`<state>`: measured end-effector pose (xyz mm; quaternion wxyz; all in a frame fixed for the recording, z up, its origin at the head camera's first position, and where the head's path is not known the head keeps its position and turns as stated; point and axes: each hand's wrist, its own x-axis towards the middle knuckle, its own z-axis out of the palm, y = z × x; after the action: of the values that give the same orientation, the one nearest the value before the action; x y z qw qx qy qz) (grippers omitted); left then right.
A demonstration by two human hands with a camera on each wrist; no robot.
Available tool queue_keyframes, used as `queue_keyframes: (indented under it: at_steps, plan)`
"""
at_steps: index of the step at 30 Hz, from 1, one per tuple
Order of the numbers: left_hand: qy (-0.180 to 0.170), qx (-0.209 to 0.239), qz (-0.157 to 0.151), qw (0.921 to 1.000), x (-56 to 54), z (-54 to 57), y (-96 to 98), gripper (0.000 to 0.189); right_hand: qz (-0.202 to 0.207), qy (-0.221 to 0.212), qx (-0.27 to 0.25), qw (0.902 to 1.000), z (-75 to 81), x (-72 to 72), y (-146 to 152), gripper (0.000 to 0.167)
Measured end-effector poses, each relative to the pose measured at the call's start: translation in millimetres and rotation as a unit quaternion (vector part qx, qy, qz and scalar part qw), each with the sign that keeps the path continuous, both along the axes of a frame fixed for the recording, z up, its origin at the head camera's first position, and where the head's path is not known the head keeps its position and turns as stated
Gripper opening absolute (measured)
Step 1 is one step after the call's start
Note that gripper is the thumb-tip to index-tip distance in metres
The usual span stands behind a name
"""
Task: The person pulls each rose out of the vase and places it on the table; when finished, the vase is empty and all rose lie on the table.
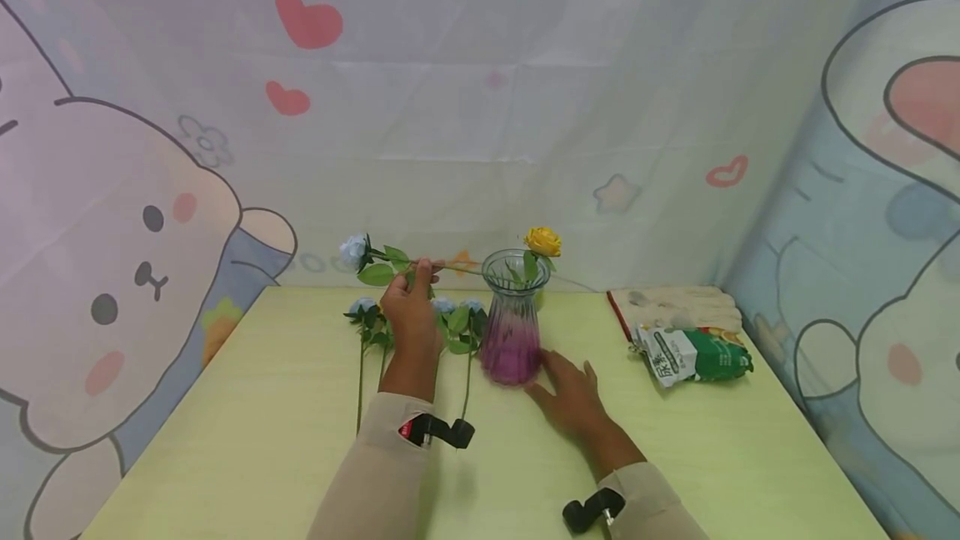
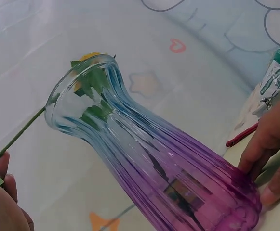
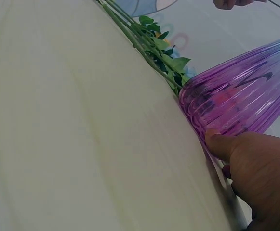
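My left hand [image 1: 412,315] pinches the stem of a light blue artificial rose [image 1: 354,252], held sideways above the table. Its bloom points left, and the stem's tip reaches the rim of a ribbed glass vase [image 1: 512,340]. The vase stands upright, blue-grey at the top and purple below. A yellow rose [image 1: 543,241] leans in its mouth, with its stem visible through the glass in the left wrist view. Low at the vase's base, my right hand [image 1: 573,398] holds it between thumb [image 3: 219,142] and fingers.
Several more blue roses [image 1: 363,307] lie on the yellow-green table [image 1: 247,440], left of the vase and partly behind my left arm. A green and white packet [image 1: 693,354] lies at the right by pale gloves [image 1: 675,307]. A printed cloth [image 1: 450,107] hangs behind the table.
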<state>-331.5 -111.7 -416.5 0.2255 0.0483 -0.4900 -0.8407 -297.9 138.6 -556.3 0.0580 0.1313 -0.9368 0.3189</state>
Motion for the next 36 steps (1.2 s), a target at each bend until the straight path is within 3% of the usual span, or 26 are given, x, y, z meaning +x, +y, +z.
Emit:
queue_keyframes:
  at_steps: [8, 12, 18, 21, 26, 32, 36]
  plan:
    - [-0.003, -0.001, -0.014, 0.9999, 1.4, -7.1, -23.5, 0.025, 0.002, 0.0, -0.003, 1.0, 2.9, 0.3, 0, 0.066]
    - [-0.007, -0.055, -0.034, 0.9979, 2.9, -15.2, -40.9, 0.028, 0.0, 0.009, -0.001, 1.0, 2.3, 1.1, 0, 0.066]
    - [-0.028, -0.131, -0.073, 0.9883, 8.5, -29.4, -65.6, 0.028, 0.001, 0.016, -0.004, 0.9999, 0.5, 1.1, 0, 0.065]
    - [-0.046, -0.167, -0.092, 0.9805, 10.1, -36.8, -79.1, 0.027, 0.001, 0.015, -0.006, 0.9999, 0.5, 1.7, 0, 0.065]
    - [-0.086, -0.219, -0.121, 0.9645, 13.8, -46.4, -101.1, 0.042, -0.001, 0.022, -0.008, 0.9997, 0.9, 3.2, 0, 0.065]
    - [-0.124, -0.317, -0.141, 0.9298, 19.2, -55.2, -127.6, 0.05, 0.001, 0.024, -0.014, 0.9996, -2.0, 0.7, 1, 0.065]
    - [-0.127, -0.337, -0.139, 0.9225, 19.9, -63.9, -148.6, 0.049, 0.003, 0.024, -0.016, 0.9996, -4.7, -1.4, 1, 0.065]
